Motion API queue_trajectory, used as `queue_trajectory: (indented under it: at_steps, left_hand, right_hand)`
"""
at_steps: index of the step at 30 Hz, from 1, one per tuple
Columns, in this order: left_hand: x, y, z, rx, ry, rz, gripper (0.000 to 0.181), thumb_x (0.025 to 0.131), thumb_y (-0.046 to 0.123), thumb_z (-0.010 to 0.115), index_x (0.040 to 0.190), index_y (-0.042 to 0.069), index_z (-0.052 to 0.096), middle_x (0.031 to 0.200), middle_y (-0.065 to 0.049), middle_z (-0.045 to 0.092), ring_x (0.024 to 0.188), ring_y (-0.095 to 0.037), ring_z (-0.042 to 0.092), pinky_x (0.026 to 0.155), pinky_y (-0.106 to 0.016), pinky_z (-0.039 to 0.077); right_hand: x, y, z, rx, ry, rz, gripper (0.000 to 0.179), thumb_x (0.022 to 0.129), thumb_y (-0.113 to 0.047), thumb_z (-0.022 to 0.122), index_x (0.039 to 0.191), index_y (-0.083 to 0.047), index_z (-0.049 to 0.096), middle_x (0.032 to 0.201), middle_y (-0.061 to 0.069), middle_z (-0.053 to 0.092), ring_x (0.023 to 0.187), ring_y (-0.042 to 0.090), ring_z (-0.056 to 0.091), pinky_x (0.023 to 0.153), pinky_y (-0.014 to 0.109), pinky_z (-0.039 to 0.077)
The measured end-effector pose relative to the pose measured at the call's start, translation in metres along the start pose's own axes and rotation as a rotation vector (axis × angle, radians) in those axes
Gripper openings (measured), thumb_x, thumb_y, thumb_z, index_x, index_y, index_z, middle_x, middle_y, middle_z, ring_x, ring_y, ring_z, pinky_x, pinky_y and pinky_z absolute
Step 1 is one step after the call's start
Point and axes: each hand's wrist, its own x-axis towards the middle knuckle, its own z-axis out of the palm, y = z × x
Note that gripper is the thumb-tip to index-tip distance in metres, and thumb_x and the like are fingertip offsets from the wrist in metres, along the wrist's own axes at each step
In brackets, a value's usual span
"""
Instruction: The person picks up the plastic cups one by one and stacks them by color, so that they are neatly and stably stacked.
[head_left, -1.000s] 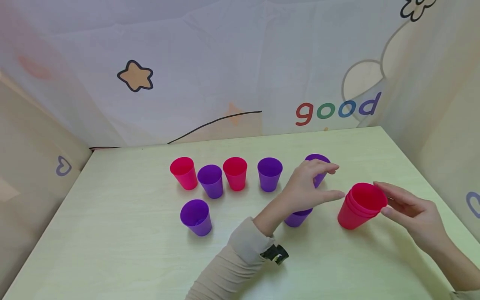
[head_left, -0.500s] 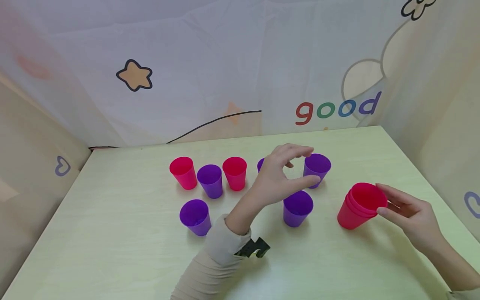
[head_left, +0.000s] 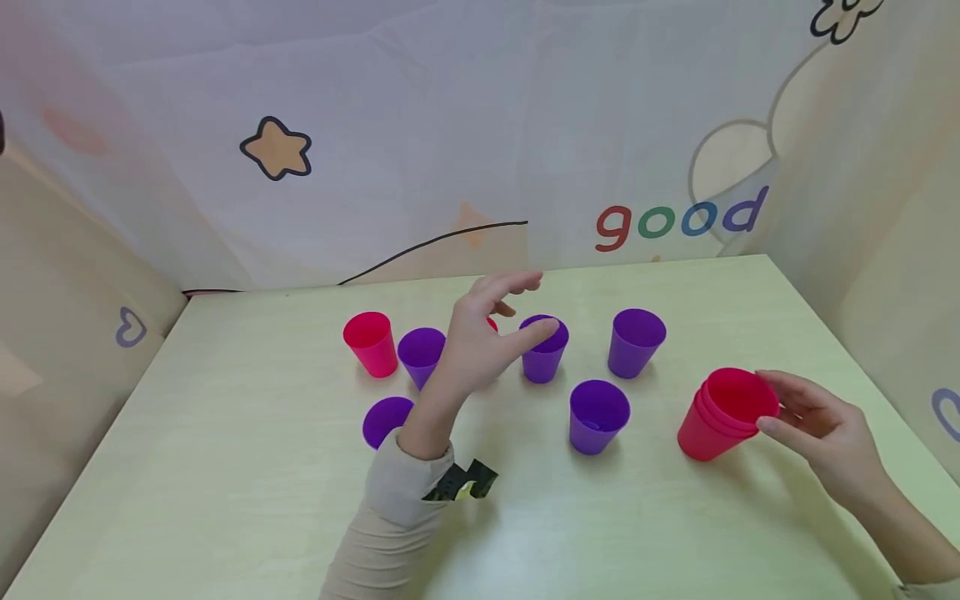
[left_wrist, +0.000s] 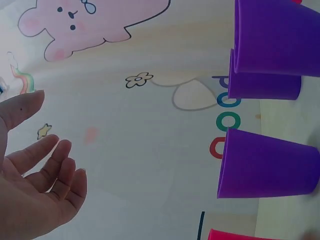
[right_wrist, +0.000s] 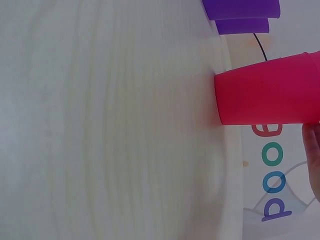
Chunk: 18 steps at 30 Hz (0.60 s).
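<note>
My left hand (head_left: 480,342) is raised over the back row of cups, fingers and thumb spread apart around nothing. Behind it, a red cup (head_left: 492,324) is mostly hidden, and a purple cup (head_left: 542,360) stands just to its right. In the left wrist view the left hand (left_wrist: 42,185) shows with bare space beside its fingertips. At the right, my right hand (head_left: 825,433) holds a stack of nested red cups (head_left: 708,429) near the rim, thumb on the near side and fingers on the far side. The stack stands on the table, mouth up.
Purple cups stand at the back right (head_left: 635,346) and in the middle front (head_left: 596,421). On the left are a red cup (head_left: 371,346), a purple cup (head_left: 418,354) and another purple cup (head_left: 384,421) partly behind the left sleeve. Printed cloth (head_left: 420,150) walls the pale table (head_left: 225,467).
My left hand has moved leftward, away from the red stack, past the right-hand purple cups to the middle of the back row. The right hand has stayed at the stack.
</note>
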Motion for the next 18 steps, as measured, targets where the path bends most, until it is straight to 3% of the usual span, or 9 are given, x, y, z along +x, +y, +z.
queue_trajectory:
  at_steps: [10,13,18]
  left_hand:
    - [-0.002,-0.018,-0.023,0.098,0.048,-0.096,0.045,0.077,0.009,0.071,0.119,0.003,0.058,0.111,-0.011,0.058,0.104,-0.019,0.049,0.079,-0.035,0.046]
    - [-0.004,-0.024,-0.029,0.133,0.059,-0.166,0.045,0.077,0.011,0.071,0.120,0.004,0.057,0.112,-0.010,0.058,0.104,-0.019,0.048,0.080,-0.038,0.045]
    - [-0.007,-0.031,-0.033,0.221,0.077,-0.341,0.048,0.078,0.016,0.070,0.123,0.005,0.055,0.115,-0.009,0.057,0.107,-0.021,0.047,0.083,-0.040,0.044]
  right_hand:
    - [-0.002,0.003,-0.001,-0.011,0.002,0.032,0.049,0.080,0.022,0.050,0.123,-0.001,0.053,0.110,-0.003,0.061,0.098,0.005,0.058,0.070,0.016,0.049]
    - [-0.002,0.002,-0.001,-0.036,0.008,0.041,0.049,0.080,0.021,0.050,0.124,-0.001,0.052,0.110,-0.004,0.061,0.097,0.005,0.058,0.069,0.016,0.050]
    - [-0.002,0.002,-0.001,-0.043,0.015,0.040,0.049,0.080,0.021,0.051,0.124,-0.001,0.052,0.110,-0.004,0.061,0.096,0.005,0.058,0.069,0.016,0.050]
